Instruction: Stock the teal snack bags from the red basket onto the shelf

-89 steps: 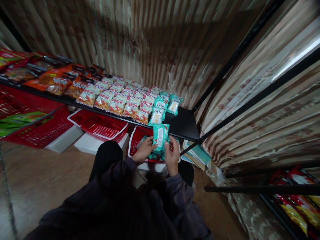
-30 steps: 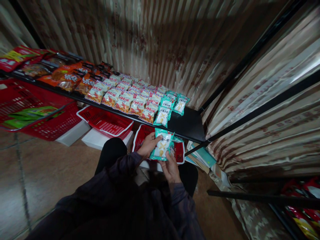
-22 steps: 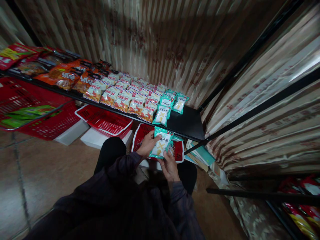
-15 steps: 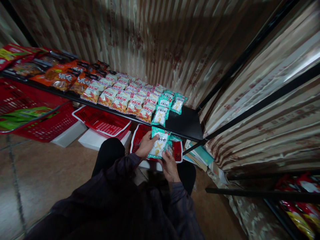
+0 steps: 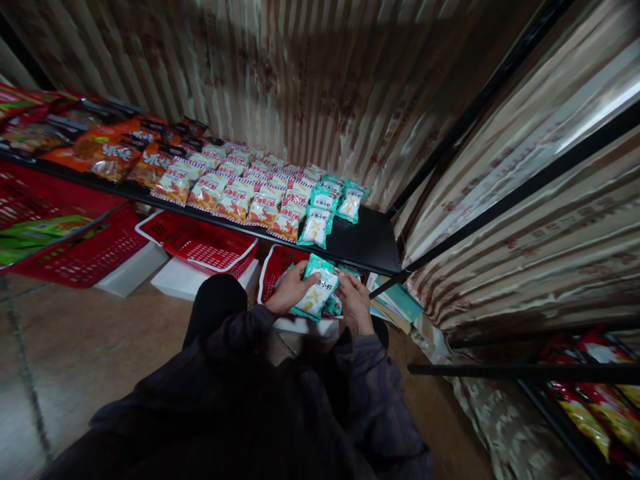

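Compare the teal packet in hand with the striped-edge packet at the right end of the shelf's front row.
Colour: teal packet has teal ends; striped-edge packet has striped ends and an orange lower part.
Support: teal packet is in the left hand, thumb on its front; striped-edge packet lies on the shelf.
Shared: pouch shape, printed front showing.

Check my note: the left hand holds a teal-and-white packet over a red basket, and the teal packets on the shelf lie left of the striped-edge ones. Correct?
No: in the head view, the teal packets on the shelf lie right of the striped-edge packets. The left hand does hold a teal-and-white packet over a red basket.
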Demonstrator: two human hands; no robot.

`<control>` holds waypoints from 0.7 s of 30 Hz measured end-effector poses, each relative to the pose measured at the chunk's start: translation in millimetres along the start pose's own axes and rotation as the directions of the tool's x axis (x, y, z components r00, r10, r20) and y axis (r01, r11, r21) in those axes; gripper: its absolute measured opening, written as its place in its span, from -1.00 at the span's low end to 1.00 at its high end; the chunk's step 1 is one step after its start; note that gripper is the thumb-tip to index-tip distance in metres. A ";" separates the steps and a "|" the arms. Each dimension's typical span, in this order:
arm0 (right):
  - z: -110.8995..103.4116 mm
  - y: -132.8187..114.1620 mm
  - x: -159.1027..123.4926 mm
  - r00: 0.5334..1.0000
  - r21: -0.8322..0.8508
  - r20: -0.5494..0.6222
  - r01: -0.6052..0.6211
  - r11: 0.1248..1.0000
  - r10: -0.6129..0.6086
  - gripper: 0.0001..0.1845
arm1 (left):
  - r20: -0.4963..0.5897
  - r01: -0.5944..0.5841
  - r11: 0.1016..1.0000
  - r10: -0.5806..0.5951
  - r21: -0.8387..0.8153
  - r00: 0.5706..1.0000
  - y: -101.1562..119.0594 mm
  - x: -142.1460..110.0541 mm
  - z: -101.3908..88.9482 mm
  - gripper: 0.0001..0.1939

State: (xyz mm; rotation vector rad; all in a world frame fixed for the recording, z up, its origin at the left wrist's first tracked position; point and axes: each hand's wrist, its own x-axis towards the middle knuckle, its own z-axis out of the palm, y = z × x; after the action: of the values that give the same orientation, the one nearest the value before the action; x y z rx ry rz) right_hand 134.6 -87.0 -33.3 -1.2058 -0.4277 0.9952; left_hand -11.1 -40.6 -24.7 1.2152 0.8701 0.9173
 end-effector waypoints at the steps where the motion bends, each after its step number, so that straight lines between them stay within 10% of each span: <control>1: 0.7 -0.7 0.7 1.000 0.002 -0.022 0.004 1.000 -0.004 -0.65 | 0.024 0.007 0.999 -0.006 -0.033 1.000 1.8 -0.5 -0.4 -0.50; 21: 6.0 -6.1 16.4 0.986 0.088 -0.169 0.010 0.996 0.005 -0.73 | 0.018 0.007 0.993 -0.010 0.118 1.000 -32.6 -11.3 -18.0 -0.41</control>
State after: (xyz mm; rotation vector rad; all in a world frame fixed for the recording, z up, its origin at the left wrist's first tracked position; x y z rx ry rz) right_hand 141.3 -70.2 -29.2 -1.1981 -0.2486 0.8928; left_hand -28.5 -47.7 -58.7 1.3181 0.9242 0.8562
